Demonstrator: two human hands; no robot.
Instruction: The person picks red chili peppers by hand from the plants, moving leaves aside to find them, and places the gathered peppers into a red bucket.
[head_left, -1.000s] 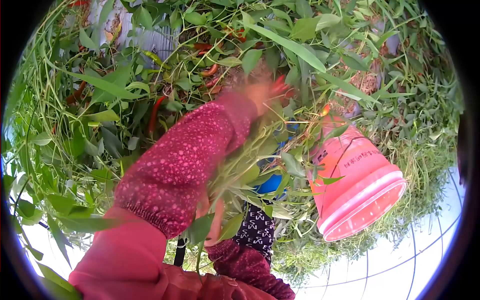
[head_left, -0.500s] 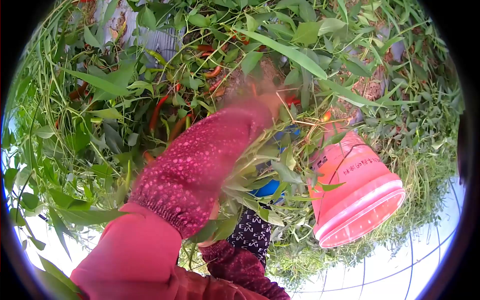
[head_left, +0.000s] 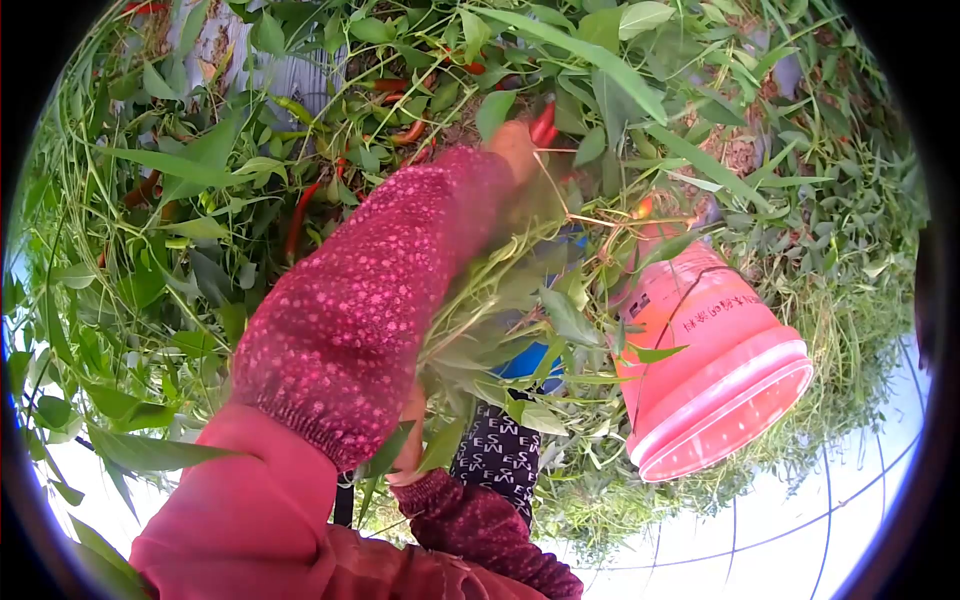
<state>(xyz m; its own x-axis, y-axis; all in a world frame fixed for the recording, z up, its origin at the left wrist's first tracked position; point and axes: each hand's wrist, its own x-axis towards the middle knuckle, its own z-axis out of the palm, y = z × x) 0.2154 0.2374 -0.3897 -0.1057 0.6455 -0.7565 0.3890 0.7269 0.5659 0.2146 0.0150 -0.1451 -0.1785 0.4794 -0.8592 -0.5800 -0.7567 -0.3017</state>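
My left hand (head_left: 515,150) reaches to the upper middle, its fingers closed around red chili peppers (head_left: 543,125) whose tips stick out past it. A thin branch (head_left: 555,185) of the plant runs just beside this hand. Lower down, my right hand (head_left: 408,440) is partly hidden behind leaves and the left sleeve; it appears closed on a leafy pepper plant (head_left: 480,345). Stems and leaves of that plant spread across my leg. One more orange-red pepper (head_left: 642,208) hangs on a branch near the bucket.
A pink bucket (head_left: 715,330) stands to the right, its rim toward the bottom of the view. Other red chilies (head_left: 300,220) hang among dense foliage on the left. Grey plastic sheeting (head_left: 290,75) covers soil. My patterned trouser leg (head_left: 495,455) and something blue (head_left: 530,360) show below.
My left hand has shifted slightly up and left, and red peppers now show clearly at its fingers. The view has moved a little; my right hand shows more.
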